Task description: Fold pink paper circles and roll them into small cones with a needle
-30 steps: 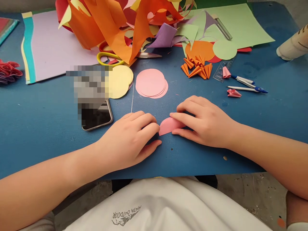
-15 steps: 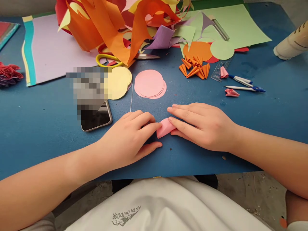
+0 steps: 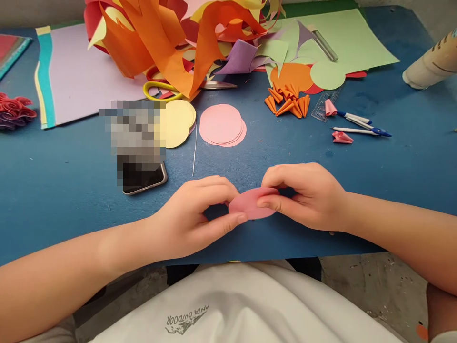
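Observation:
Both hands hold one pink paper circle (image 3: 250, 205) just above the blue table (image 3: 71, 190) near its front edge. My left hand (image 3: 198, 212) pinches the circle's left edge between thumb and fingers. My right hand (image 3: 303, 195) pinches its right edge the same way. A stack of flat pink circles (image 3: 221, 125) lies a little beyond the hands. Yellow circles (image 3: 176, 123) lie to the left of that stack.
A phone (image 3: 144, 176) lies left of my left hand, a thin wire (image 3: 194, 150) beside it. A heap of orange paper scraps (image 3: 178, 38) and yellow-handled scissors (image 3: 160, 88) fill the back. Orange cones (image 3: 289, 102), a compass (image 3: 360, 125), folded pink pieces (image 3: 341, 137) and a green sheet (image 3: 350, 43) sit right.
The pink piece was folded and pressed flat on the table by both hands. Now it is opened into a circle and lifted, pinched at both edges.

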### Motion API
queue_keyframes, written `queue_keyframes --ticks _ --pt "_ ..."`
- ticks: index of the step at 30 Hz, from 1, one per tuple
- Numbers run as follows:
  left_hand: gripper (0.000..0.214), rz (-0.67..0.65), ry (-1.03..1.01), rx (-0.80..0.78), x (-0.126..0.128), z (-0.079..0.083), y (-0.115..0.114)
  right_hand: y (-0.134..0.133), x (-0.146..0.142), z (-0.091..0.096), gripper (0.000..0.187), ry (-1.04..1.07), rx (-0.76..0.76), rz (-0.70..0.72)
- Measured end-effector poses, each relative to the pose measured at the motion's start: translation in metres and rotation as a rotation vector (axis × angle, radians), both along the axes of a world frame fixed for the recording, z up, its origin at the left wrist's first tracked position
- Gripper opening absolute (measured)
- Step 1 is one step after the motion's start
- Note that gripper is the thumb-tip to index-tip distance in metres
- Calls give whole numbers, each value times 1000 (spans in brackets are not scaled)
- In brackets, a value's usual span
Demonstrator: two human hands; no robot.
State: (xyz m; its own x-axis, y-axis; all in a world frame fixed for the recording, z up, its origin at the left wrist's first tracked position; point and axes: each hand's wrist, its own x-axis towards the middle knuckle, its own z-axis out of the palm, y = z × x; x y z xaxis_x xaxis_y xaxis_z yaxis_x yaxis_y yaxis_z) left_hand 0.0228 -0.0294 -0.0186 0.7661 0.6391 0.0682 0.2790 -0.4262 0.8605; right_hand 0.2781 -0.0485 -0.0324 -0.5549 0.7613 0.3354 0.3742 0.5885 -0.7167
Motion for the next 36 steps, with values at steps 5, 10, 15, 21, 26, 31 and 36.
queue_keyframes --ticks 5,10,15,21,26,31,36 --pt "15 156 -60 -336 4 4 -2 -5 -5 -2 24 162 -67 -212" --pt "14 243 -143 -434 5 4 -2 -1 -6 -3 9 63 77 -160" --pt "7 245 -221 -324 5 2 -3 -2 -6 -4 18 35 36 -82" --pt "5 201 -250 -285 8 0 -6 -6 -11 -3 31 31 10 11" --pt "12 192 -278 -199 8 -2 -7 -7 -16 -3 29 3 32 31" --pt "13 198 -282 24 9 -7 -1 -9 -20 -3 17 -6 40 0" --pt "6 279 -246 124 8 -10 2 -9 -23 -2 20 1 -3 15"
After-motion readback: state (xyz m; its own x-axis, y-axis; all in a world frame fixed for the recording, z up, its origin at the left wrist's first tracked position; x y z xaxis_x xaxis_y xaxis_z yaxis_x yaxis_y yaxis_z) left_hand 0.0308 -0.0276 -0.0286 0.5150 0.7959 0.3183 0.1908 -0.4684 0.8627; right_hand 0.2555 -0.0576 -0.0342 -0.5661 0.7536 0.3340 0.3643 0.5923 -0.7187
